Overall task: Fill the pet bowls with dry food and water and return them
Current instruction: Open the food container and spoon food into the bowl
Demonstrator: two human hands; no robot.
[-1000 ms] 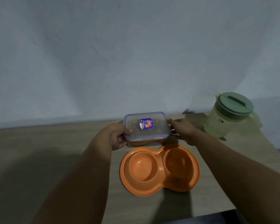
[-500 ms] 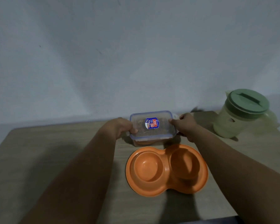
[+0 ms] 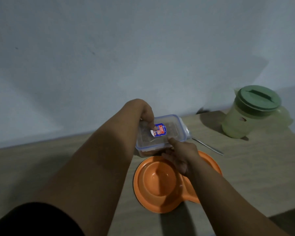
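gripping food container (image 3: 160, 133) with left hand (image 3: 147, 113) and right hand (image 3: 180, 154), beside orange double bowl (image 3: 160, 184)

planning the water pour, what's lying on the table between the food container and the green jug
A metal spoon lies on the table between the food container and the green jug, seen in the head view.

The container lid's (image 3: 160, 132) blue-and-red sticker (image 3: 158, 132) shows "LOC"; the rest is unreadable.
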